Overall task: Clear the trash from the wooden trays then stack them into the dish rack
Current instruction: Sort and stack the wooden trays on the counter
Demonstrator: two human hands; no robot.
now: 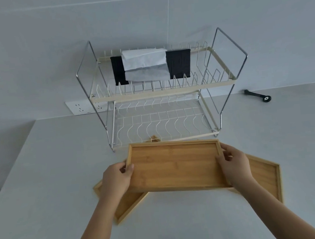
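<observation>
I hold an empty wooden tray (174, 165) level above the counter, in front of the dish rack. My left hand (117, 177) grips its left short edge and my right hand (234, 165) grips its right short edge. Two more wooden trays lie on the counter beneath it: one (129, 203) angled at the left, one (265, 176) at the right, both partly hidden. The two-tier wire dish rack (160, 123) stands against the wall. Its lower tier is bare. No trash shows on any tray.
On the rack's upper tier sits a black tissue box (178, 64) with white tissue (144, 61) sticking out. A black tool (258, 96) lies on the counter at the far right. A wall socket (79, 107) is behind the rack's left side. The counter's left edge (13, 160) drops off.
</observation>
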